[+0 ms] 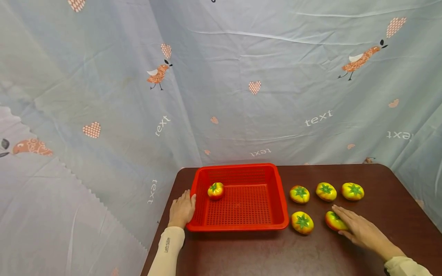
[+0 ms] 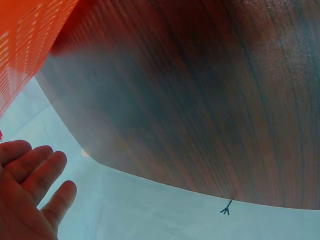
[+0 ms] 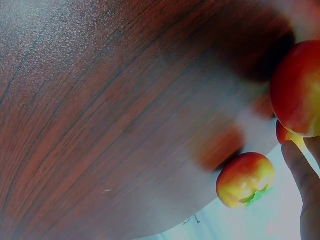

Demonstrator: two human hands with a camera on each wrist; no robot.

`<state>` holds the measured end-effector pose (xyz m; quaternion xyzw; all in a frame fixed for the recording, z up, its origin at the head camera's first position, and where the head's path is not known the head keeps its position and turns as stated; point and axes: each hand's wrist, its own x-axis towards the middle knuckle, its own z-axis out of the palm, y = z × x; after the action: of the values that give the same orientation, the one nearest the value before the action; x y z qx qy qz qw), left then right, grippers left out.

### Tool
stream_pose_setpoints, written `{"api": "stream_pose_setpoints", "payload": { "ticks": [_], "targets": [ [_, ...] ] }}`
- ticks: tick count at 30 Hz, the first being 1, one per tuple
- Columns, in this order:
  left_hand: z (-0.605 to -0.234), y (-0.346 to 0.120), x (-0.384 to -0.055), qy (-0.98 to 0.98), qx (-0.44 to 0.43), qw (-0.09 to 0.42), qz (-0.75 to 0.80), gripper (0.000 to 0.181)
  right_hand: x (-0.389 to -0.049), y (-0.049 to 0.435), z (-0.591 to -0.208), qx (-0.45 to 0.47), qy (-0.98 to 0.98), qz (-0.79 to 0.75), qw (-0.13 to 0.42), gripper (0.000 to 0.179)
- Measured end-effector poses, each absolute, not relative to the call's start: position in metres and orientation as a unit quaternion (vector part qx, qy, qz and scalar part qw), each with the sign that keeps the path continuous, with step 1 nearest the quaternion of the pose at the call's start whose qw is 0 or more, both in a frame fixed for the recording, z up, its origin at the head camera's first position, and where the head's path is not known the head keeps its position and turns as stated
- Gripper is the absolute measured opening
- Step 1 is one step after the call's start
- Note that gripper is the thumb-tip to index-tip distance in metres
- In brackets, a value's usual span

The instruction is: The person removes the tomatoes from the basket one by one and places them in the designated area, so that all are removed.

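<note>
My right hand [image 1: 364, 232] lies over a red-and-yellow tomato [image 1: 333, 221] on the table, its fingers across the top and far side and its thumb on the near side. In the right wrist view that tomato [image 3: 300, 90] shows large at the right edge, with a finger [image 3: 299, 167] just below it. My left hand [image 1: 182, 210] rests at the left rim of a red plastic basket [image 1: 238, 229], fingers extended. The left wrist view has the same hand [image 2: 30, 190] with loosely straight fingers beside the perforated basket wall [image 2: 30, 45]. One tomato [image 1: 215, 191] sits inside the basket, at its left.
Three tomatoes stand in a row at the back right: a left one [image 1: 299, 194], a middle one [image 1: 326, 191] and a right one [image 1: 352, 191]. Another tomato [image 1: 302, 222] stands just right of the basket. The dark wooden table [image 1: 255, 253] backs onto a printed curtain [image 1: 235, 96].
</note>
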<state>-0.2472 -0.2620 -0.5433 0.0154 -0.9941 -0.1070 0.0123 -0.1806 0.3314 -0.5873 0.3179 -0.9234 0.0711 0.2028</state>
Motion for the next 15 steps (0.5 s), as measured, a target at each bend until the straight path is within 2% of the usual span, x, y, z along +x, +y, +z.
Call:
{"api": "stream_pose_setpoints", "payload": {
  "ticks": [15],
  "targets": [
    [-0.542,-0.261,-0.247,-0.994,0.018,0.008,-0.109,0.059,-0.189,0.33,-0.575,0.334,-0.912,0.092,0.221,0.082]
  ]
}}
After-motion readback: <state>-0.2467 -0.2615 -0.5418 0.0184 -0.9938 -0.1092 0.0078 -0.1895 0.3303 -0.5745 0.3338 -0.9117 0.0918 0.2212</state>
